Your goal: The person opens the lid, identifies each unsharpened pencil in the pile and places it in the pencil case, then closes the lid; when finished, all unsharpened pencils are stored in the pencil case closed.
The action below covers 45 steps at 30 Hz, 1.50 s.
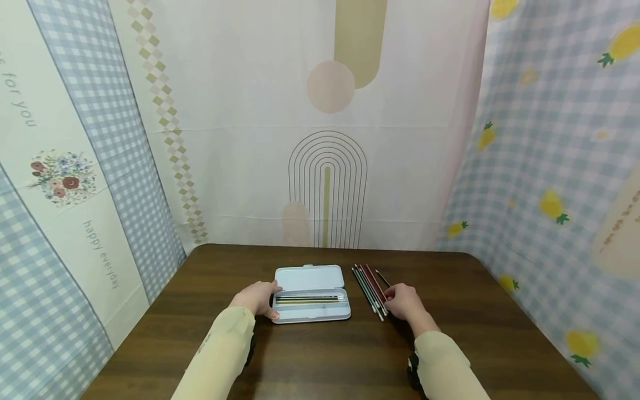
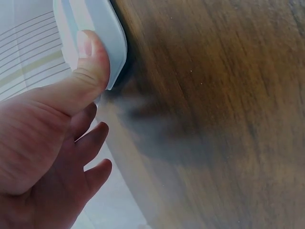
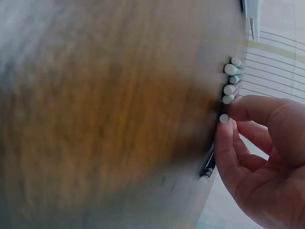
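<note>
A pale blue pencil case (image 1: 312,320) lies on the table with its lid (image 1: 310,278) folded back. Several pencils (image 1: 307,300) rest lengthwise inside. My left hand (image 1: 257,300) grips the case's left end; in the left wrist view the thumb (image 2: 93,62) presses on its corner. To the right of the case lies a loose row of green pencils (image 1: 366,288) and dark red pencils (image 1: 376,286). At the row's right side my right hand (image 1: 404,303) pinches a pencil (image 3: 224,118) by its white-tipped end between thumb and index finger.
A dark pencil (image 3: 208,166) lies apart from the row, beside the right fingers. The brown wooden table (image 1: 340,361) reaches back to a patterned cloth (image 1: 240,166), with checked cloths (image 1: 540,166) at both sides.
</note>
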### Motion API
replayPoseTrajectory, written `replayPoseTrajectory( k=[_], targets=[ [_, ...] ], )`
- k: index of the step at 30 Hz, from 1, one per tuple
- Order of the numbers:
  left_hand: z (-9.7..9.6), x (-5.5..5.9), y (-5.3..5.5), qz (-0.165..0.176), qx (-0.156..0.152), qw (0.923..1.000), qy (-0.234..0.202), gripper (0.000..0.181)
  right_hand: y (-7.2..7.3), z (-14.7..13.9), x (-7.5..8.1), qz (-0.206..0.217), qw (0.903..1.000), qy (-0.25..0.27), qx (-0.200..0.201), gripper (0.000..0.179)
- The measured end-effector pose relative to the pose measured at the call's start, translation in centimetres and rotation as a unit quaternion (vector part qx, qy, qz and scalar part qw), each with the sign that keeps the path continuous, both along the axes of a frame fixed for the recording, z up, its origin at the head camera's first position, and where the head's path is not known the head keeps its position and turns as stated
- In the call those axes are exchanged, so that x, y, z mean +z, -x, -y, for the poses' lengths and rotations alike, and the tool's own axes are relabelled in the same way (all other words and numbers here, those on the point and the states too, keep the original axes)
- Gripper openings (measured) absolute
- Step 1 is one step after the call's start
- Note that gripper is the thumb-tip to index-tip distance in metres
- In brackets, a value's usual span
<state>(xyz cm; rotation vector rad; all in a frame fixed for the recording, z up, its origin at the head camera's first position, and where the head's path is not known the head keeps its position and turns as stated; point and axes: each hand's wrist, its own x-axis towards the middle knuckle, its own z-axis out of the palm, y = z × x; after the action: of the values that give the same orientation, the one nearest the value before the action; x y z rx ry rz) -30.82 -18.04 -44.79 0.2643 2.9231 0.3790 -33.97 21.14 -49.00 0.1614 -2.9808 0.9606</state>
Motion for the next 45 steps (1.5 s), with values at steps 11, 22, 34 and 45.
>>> replayPoseTrajectory(
  k=[11,22,34,45],
  targets=[
    [2.1,-3.7,3.3,-0.015,-0.027,0.9995,0.009,0.084,0.4,0.2,-0.1,0.012,0.9997,0.016,0.014,0.027],
    [0.9,-1.5,1.2,-0.002,-0.01,1.0,0.0,0.08,0.1,-0.3,-0.5,0.011,0.9989,0.045,0.011,0.021],
    [4.0,-8.5,7.3,-0.026,-0.042,0.9987,-0.014,0.093,-1.2,2.9,1.4,-0.026,0.998,0.046,0.034,0.019],
    [0.4,-0.1,-0.2,-0.011,-0.016,0.9996,-0.02,0.077,-0.8,5.4,0.8,-0.058,0.9926,0.009,0.106,0.013]
  ],
)
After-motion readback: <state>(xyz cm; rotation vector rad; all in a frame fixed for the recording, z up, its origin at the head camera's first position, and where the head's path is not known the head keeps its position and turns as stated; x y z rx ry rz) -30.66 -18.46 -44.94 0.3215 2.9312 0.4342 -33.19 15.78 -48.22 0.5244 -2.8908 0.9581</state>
